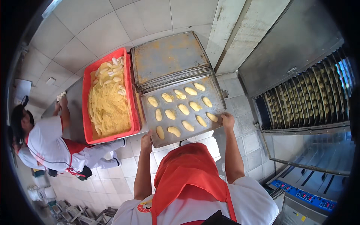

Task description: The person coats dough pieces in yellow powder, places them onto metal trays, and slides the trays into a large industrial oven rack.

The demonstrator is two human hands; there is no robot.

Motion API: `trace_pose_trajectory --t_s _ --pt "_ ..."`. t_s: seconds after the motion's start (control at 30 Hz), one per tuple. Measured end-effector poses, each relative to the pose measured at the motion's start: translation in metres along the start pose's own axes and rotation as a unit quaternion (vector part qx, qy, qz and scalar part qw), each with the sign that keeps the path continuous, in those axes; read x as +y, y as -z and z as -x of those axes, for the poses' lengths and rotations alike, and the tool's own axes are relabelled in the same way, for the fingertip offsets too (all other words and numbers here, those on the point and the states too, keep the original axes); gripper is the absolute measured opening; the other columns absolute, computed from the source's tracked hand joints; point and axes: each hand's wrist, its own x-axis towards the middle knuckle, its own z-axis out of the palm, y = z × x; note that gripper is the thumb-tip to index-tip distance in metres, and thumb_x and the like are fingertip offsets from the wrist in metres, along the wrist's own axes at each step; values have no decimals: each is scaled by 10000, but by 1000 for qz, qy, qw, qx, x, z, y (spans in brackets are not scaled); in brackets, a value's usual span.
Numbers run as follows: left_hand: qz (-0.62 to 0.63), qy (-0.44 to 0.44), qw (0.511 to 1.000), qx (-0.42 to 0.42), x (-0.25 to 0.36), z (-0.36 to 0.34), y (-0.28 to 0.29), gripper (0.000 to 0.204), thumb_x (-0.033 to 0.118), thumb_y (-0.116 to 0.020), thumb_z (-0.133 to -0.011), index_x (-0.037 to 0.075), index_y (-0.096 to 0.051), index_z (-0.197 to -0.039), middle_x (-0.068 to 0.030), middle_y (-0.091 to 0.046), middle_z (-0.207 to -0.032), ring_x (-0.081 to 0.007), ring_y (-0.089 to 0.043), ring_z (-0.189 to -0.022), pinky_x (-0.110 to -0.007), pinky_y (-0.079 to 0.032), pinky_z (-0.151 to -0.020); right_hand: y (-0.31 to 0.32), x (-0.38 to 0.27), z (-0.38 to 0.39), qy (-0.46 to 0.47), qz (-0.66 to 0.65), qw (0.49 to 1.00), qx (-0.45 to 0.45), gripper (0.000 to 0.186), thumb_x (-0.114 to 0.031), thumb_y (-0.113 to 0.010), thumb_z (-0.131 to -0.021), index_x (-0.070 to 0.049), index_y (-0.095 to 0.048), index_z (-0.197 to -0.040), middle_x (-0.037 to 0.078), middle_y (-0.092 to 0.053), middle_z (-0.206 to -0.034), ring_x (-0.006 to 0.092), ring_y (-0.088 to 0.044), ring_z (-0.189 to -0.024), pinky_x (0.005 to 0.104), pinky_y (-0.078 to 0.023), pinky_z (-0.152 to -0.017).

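Now both hands clamp grey tray; pale oblong dough pieces in rows.

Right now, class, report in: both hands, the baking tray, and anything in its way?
Left hand and right hand grip the near edge of the baking tray. Dough pieces on it. Red crate touches its left side; tray stack behind.
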Motion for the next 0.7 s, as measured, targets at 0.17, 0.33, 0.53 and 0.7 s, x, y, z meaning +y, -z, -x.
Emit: trace_pose_trajectory --t_s 0.17,0.33,0.53,0.7 --pt "50 -129 979 148 -12 1 -39 530 398 -692 -850 -73 -619 -1081 -117 -635 -1006 -200 -578 -924 -345 -458 -836 -2 20 -18 -101 -38 994 -23 275 -73 -555 -673 47 -667 -894 103 -636 -737 191 -575 -648 336 -449 -594" --pt "-69 -181 952 237 -11 7 -44 632 455 -646 -869 -149 -589 -1050 -180 -633 -1029 -250 -562 -908 -371 -425 -875 38 16 21 -119 -71 990 -25 318 -72 -565 -683 40 -659 -966 78 -616 -749 174 -564 -667 321 -440 -596" --pt "-121 -230 957 132 36 27 -117 624 480 -634 -865 -112 -597 -1060 -169 -627 -1037 -254 -558 -929 -366 -423 -874 150 28 97 -179 -306 935 -29 366 -47 -590 -739 37 -613 -1095 58 -585 -788 164 -569 -722 323 -450 -633" --pt "-159 -134 978 -10 32 20 -226 593 445 -625 -881 -69 -580 -1175 -127 -602 -1138 -223 -548 -998 -347 -418 -902 239 67 159 -240 -455 852 96 476 -71 -566 -784 39 -515 -1244 89 -609 -980 183 -601 -863 343 -484 -749"
